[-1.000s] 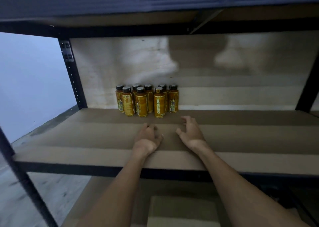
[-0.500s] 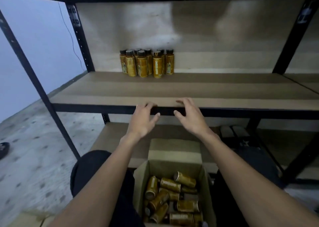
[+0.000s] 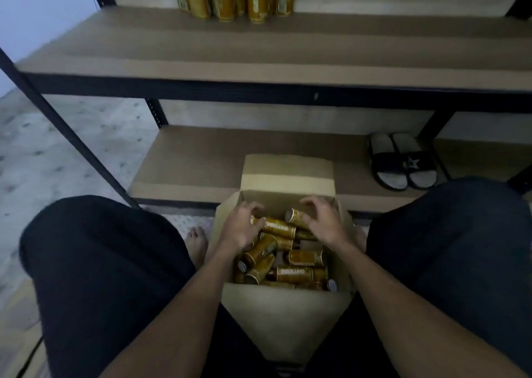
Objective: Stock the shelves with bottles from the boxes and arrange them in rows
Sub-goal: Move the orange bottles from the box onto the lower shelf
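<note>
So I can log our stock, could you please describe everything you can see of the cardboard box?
The cardboard box is brown, open-topped, its flaps folded outward. It stands between the person's knees, in front of the lower shelf. Gold-labelled bottles lie jumbled on their sides inside. The left hand and right hand reach in among them; any grip is unclear.

Matte brown cardboard box full of shiny gold-labelled bottles, dull wood-look shelf boards with black metal edges.
</note>
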